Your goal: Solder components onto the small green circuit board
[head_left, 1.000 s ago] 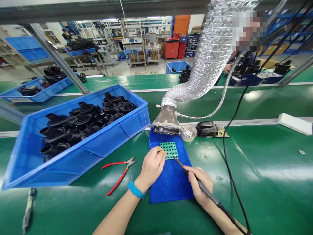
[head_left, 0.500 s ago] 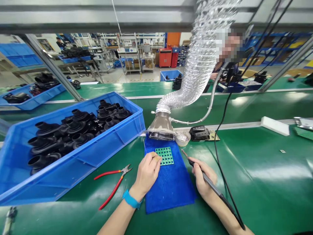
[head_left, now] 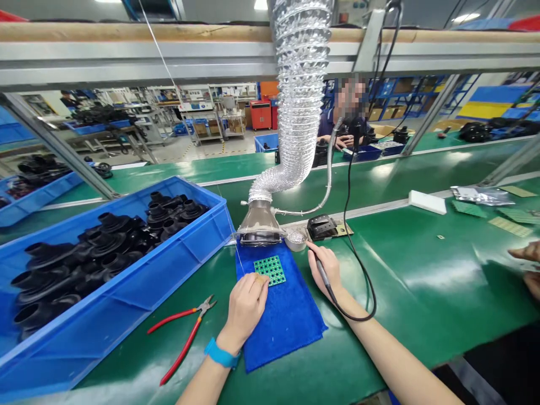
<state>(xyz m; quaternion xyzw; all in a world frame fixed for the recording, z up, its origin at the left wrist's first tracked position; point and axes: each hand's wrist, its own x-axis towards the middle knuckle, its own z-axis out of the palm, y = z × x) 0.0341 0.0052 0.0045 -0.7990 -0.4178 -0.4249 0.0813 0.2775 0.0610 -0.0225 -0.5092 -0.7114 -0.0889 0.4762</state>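
Observation:
My left hand (head_left: 248, 304), wearing a blue wristband (head_left: 221, 353), is closed in a pinch at the near-left edge of a green circuit board (head_left: 272, 270). A thin solder wire (head_left: 239, 260) runs down from above into these fingers. The board, dotted with black round spots, lies on a blue cloth (head_left: 282, 332). My right hand (head_left: 327, 270) is closed around a soldering iron (head_left: 324, 274). The iron's front end is at the small round tin (head_left: 296, 241) of silvery cleaning wool; fingers partly hide its tip, and I cannot tell whether it touches.
A fume hood (head_left: 259, 222) on a silver duct stands behind the board. To the left are a blue crate (head_left: 139, 298) of black parts and red-handled cutters (head_left: 185, 343). A black iron stand (head_left: 323, 226) and white block (head_left: 427, 201) lie right. Another person's hand (head_left: 527, 253) shows at far right.
My right hand has carried the soldering iron forward and left to the tin of wool. The view has turned right and up; my left hand stays at the board.

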